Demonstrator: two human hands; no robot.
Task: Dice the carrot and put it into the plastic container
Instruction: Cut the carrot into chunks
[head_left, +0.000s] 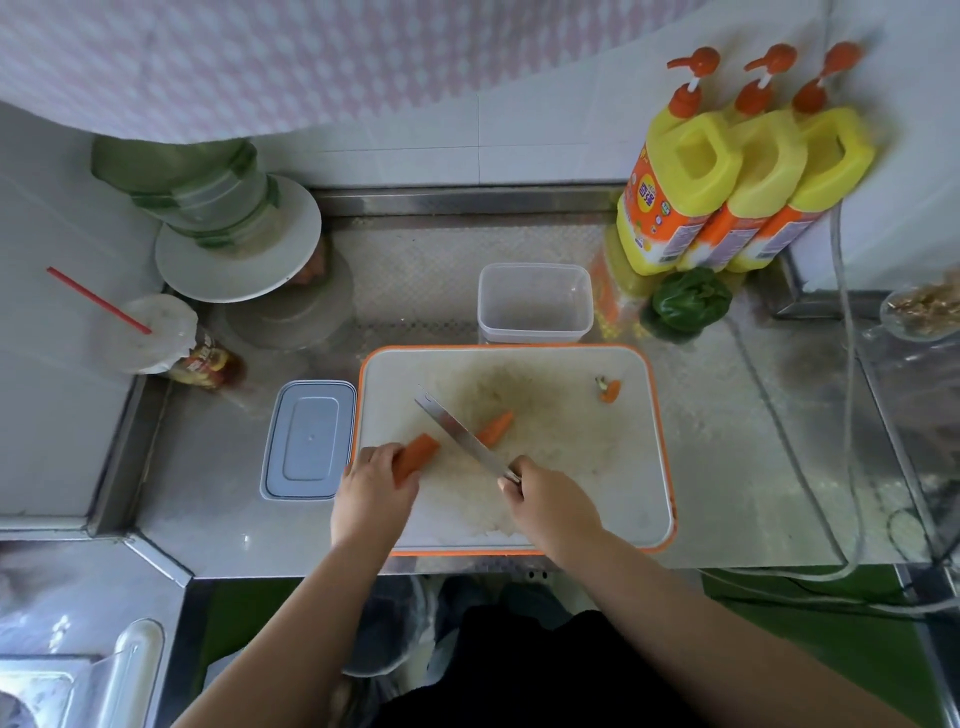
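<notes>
Your left hand (375, 480) grips a carrot piece (415, 454) on the cutting board (597, 467). Your right hand (545, 501) grasps the knife (460, 434), its blade between both carrot halves. The plastic container (535, 304) stands just behind the board.

Orange carrot (415, 454) cut in two, thick half lying left, pointy tip half (495, 427) just beside; clear plastic container (535, 304) open, upright, behind them

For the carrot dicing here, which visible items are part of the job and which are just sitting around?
In use: carrot piece in left hand; knife in right hand; carrot tip; stem end; cutting board; plastic container; lid.

Idle: detergent bottles; green pepper; cup with straw.
</notes>
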